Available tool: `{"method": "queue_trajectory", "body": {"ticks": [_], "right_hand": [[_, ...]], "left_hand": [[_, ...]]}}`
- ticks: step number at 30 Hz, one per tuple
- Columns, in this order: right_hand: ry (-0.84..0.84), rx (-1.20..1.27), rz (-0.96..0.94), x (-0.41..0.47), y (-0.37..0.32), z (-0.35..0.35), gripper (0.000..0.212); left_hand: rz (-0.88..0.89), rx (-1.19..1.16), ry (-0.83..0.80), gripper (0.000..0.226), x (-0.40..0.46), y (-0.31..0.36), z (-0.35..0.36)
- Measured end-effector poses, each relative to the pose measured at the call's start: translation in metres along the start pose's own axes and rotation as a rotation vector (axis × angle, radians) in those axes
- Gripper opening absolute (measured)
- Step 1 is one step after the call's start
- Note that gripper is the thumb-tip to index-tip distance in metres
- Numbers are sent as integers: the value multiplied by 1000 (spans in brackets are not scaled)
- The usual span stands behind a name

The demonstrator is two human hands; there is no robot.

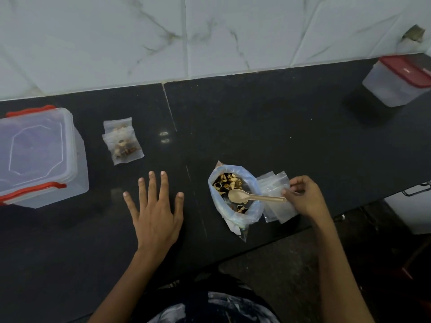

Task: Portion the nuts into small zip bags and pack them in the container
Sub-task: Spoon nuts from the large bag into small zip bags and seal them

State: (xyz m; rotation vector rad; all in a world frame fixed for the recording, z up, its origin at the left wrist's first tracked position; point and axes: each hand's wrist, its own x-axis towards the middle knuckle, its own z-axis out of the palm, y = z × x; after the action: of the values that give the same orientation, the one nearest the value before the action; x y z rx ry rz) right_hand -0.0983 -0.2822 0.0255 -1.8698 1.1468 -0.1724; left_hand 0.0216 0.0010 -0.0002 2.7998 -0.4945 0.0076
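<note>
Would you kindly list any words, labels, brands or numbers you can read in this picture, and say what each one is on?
No text can be read anywhere in this view.
Red-lidded container at the far right: a small pale mark on the lid, too blurred to read.
Clear container with red clips: only an embossed outline on the lid, no letters.
Filled zip bags, bag of nuts, spoon: no print visible.

Head camera, looking steeply down.
One wide-angle view from above the black counter (256, 117), facing the tiled wall (210, 31), close over both forearms.
</note>
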Motion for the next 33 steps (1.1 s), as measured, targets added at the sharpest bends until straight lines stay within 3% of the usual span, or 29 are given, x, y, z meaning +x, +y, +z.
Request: {"method": "queue_trajectory", "body": {"ticks": [7,9,11,14,18,21,26,30,33], "right_hand": [[313,240,-95,-59,-65,-46,28],[218,369,-177,-77,-86,-41,24],[-16,474,-264,-89,-102,-17,21],[-265,421,-275,-95,-109,48,21],[-424,386,-130,-99,-93,120,15],[-443,336,-118,-100,-84,136,14],[-445,261,-157,-93,-84,133,19],[-360,98,-452,-91,-92,127,31],[-379,-183,-642,-88,-101,127,23]], "left_hand": [[-41,0,23,71,-5,-7,-7],[-54,3,22,71,-6,-10,-9],[-72,-6,28,72,-8,-12,-10],[-55,-93,32,74,-8,-16,-13],[-40,-713,-85,67,-12,-10,-29],[-143,-1004,-136,46,-16,-2,-37],[-130,-1068,-56,14,-10,-12,-29],[-111,-1047,-120,14,-6,-18,-28],[-71,-999,-130,12,-5,-21,-26]]}}
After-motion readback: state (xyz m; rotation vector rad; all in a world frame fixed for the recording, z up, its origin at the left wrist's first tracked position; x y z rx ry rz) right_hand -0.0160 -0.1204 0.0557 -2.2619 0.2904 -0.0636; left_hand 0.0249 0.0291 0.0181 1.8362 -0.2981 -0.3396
